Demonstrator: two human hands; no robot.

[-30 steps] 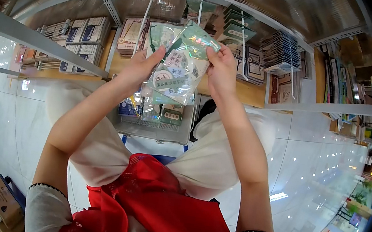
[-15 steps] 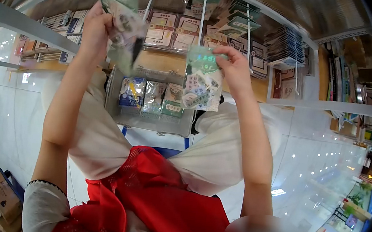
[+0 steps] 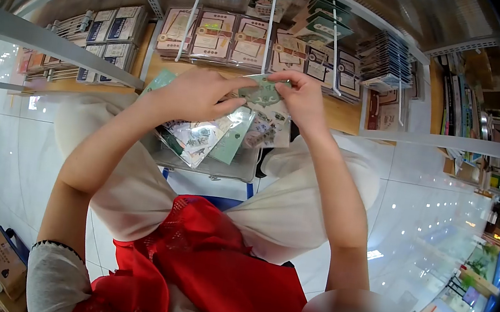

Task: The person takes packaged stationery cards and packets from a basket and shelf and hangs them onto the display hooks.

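My left hand (image 3: 198,93) is closed on several green-topped sticker packs (image 3: 201,140), which fan out below its palm. Its index finger and thumb reach to the top of another sticker pack (image 3: 270,124), a clear one with a green header. That pack is pinched at its upper right corner by my right hand (image 3: 303,100). Both hands are close together over a grey bin (image 3: 238,170) between my knees. The packs cover most of the bin's inside.
Shelves ahead hold notebook-like packs (image 3: 214,34), and more green packs (image 3: 324,20) hang from metal hooks. A grey shelf rail (image 3: 56,45) crosses on the left, another rail (image 3: 441,142) on the right. Cardboard boxes (image 3: 2,259) stand at lower left.
My left hand has come down and right from the upper shelf area, bringing its packs over the bin. It now meets the pack in my right hand, which has moved slightly left.
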